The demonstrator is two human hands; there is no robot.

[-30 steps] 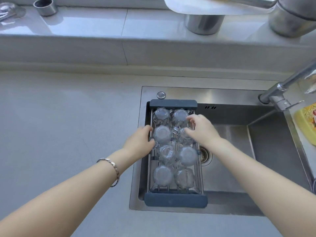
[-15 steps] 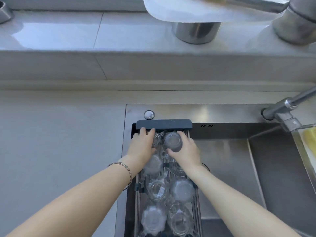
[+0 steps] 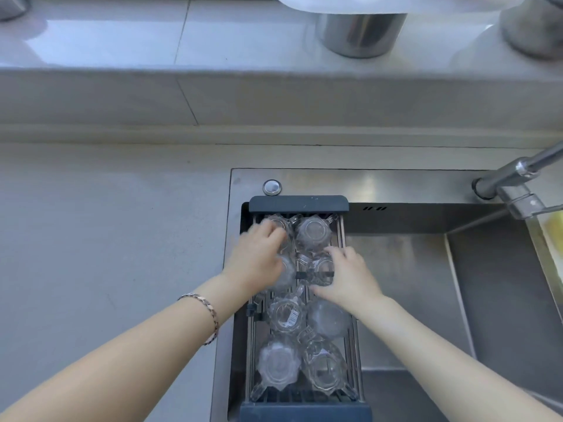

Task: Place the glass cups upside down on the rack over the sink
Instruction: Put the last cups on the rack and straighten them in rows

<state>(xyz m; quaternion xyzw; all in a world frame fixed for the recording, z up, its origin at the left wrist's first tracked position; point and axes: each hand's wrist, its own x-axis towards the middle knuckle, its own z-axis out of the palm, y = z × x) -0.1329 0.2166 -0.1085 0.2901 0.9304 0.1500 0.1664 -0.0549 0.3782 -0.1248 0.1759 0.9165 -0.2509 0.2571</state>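
Note:
A wire rack (image 3: 298, 204) with dark blue end bars spans the left part of the steel sink (image 3: 405, 263). Several clear glass cups stand on it in two columns, bases up, such as the far right cup (image 3: 313, 233) and a cup with a barcode sticker (image 3: 288, 313). My left hand (image 3: 259, 257) lies over the far left cup and the one behind it, fingers curled on the far one. My right hand (image 3: 347, 277) wraps its fingers and thumb around the second cup in the right column (image 3: 320, 271).
Grey counter (image 3: 106, 254) stretches left of the sink. A chrome faucet (image 3: 518, 175) reaches in from the right, with a yellow item (image 3: 554, 236) under it. Steel containers (image 3: 359, 33) stand on the raised back ledge. A round button (image 3: 272, 187) sits behind the rack.
The view has tilted so the rack sits lower and nearer. My right hand came back from the far right cup to the second cup in that column; my left hand stayed over the far left cups.

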